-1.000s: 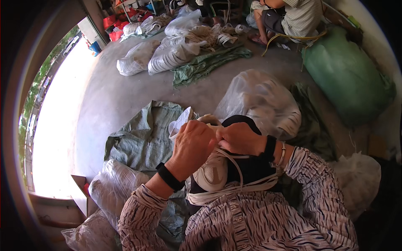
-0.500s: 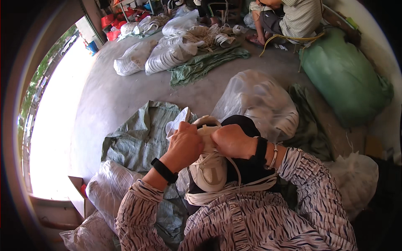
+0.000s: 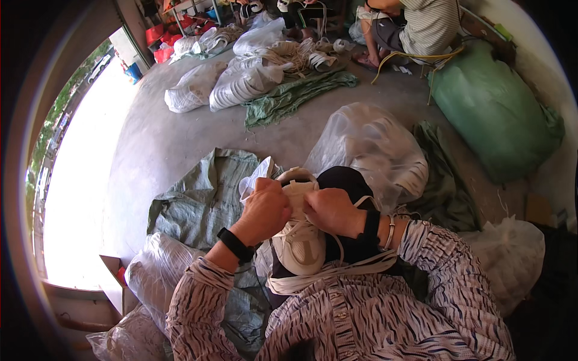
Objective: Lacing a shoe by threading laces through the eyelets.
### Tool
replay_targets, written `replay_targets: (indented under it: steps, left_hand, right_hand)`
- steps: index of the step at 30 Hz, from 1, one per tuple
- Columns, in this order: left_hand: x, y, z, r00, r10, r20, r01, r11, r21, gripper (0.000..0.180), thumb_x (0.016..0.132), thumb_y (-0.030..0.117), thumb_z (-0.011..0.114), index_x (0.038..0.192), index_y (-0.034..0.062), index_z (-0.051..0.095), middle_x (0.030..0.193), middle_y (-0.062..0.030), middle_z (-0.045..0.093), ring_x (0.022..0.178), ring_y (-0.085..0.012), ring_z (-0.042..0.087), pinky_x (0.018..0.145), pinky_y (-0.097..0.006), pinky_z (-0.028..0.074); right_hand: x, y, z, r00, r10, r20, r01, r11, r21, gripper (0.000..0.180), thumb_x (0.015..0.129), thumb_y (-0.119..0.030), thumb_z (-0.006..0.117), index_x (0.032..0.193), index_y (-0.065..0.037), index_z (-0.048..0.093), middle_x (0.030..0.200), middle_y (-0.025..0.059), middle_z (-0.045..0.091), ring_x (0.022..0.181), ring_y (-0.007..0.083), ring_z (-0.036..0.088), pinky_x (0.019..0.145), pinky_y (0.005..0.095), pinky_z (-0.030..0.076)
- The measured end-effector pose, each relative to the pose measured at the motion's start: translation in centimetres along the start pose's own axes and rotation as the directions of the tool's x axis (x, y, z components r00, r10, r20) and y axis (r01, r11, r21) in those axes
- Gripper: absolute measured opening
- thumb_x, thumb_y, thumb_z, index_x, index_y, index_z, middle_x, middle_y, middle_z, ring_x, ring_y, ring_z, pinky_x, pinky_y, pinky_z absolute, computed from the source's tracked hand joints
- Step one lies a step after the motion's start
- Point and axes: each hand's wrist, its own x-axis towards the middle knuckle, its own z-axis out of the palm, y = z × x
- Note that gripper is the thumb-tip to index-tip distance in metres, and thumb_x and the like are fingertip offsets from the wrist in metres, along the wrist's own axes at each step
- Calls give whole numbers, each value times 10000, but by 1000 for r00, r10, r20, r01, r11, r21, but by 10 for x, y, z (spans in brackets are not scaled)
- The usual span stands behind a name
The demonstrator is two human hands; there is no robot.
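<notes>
A cream sneaker (image 3: 299,249) rests on my lap, its toe toward me and its tongue (image 3: 298,201) between my hands. Closed at the left edge of its lacing, my left hand (image 3: 265,207) grips the sneaker's side; the fingertips are partly hidden. At the opposite edge my right hand (image 3: 331,209) pinches a pale shoelace (image 3: 341,248), which trails down beside the sneaker. Part of that lace also loops above my right wrist. Crossed laces show over the front of the sneaker. A bundle of loose laces (image 3: 337,269) lies across my lap.
A clear bag of shoes (image 3: 376,144) stands just ahead. Green woven sheeting (image 3: 192,195) and plastic bags (image 3: 158,265) lie at my left. Farther off are filled bags (image 3: 250,84), a big green sack (image 3: 494,111) and a seated person (image 3: 427,27) in a striped top.
My right hand has shifted slightly and its wrist has turned. A loop of lace now shows above that wrist. My left hand stays almost in place at the sneaker.
</notes>
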Motion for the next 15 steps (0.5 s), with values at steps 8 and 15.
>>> replay_targets:
  steps: [8, 15]
  left_hand:
    - [2, -7, 3, 999, 26, 48, -25, 999, -32, 152, 735, 143, 569, 754, 14, 648, 911, -143, 547, 968, -325, 455, 831, -428, 418]
    - [12, 16, -18, 990, -8, 144, 19, 997, -75, 234, 769, 224, 575, 802, 24, 692, 904, -162, 579, 979, -327, 480, 821, -424, 444]
  right_hand:
    - [-4, 3, -7, 993, 71, -91, -50, 976, 210, 128, 795, -193, 594, 772, -68, 582, 671, 155, 606, 657, 339, 613, 588, 430, 474]
    - [0, -6, 5, 980, 14, -198, 19, 986, 164, 122, 794, -186, 592, 776, -66, 581, 676, 146, 617, 650, 338, 618, 568, 421, 479]
